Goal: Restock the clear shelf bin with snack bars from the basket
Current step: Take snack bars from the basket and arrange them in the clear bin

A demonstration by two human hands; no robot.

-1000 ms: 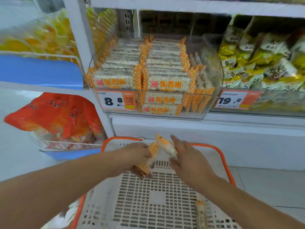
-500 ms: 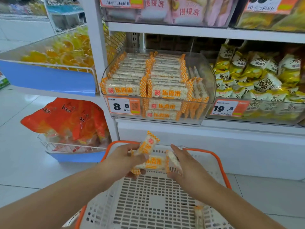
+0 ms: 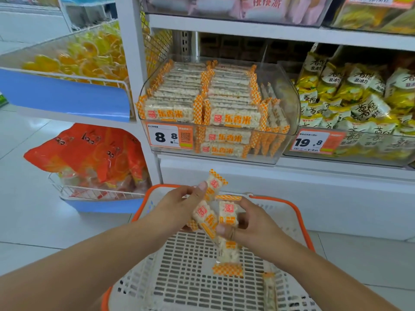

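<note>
Above the basket (image 3: 301, 212), snack bars (image 3: 207, 217) are pinched between curled fingers of left hand (image 3: 177, 207) and right hand (image 3: 251, 223); judged light, crushable, slippery-wrapped, best gripped mid-length, below the clear bin (image 3: 289, 104).

Orange-checkered snack bars (image 3: 228, 217) held above white basket (image 3: 298, 223), clear shelf bin (image 3: 285, 122) nearly full

Hands (image 3: 215, 212) above basket (image 3: 301, 223), bin (image 3: 289, 104) behind.
</note>
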